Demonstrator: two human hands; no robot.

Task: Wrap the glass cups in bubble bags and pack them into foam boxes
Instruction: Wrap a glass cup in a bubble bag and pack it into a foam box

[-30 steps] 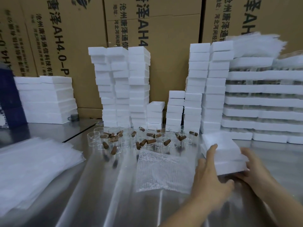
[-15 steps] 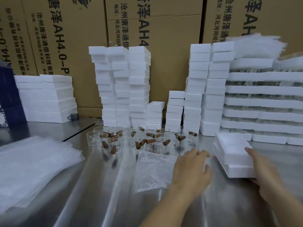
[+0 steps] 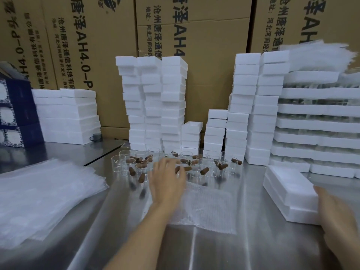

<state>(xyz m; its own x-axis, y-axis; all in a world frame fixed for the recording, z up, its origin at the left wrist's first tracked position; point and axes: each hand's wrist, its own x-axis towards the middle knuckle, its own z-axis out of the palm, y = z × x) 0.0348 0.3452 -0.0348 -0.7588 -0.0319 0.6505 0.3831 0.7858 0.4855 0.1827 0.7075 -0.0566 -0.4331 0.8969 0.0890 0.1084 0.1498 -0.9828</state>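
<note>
Glass cups [image 3: 196, 168] stand unwrapped, clustered mid-table; many left to do. Left hand [image 3: 167, 182] hovers over them, fingers spread, empty. Bubble bag [image 3: 204, 205] lies flat beside them. Right hand [image 3: 337, 221] rests straight-fingered against a closed foam box [image 3: 290, 191], likely packed.

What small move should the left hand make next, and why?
Probably curl the left hand round a nearby glass cup and lift it: its open fingers reach over the cluster, the bubble bag lies flat just in front, and the right hand touches the foam box.
</note>
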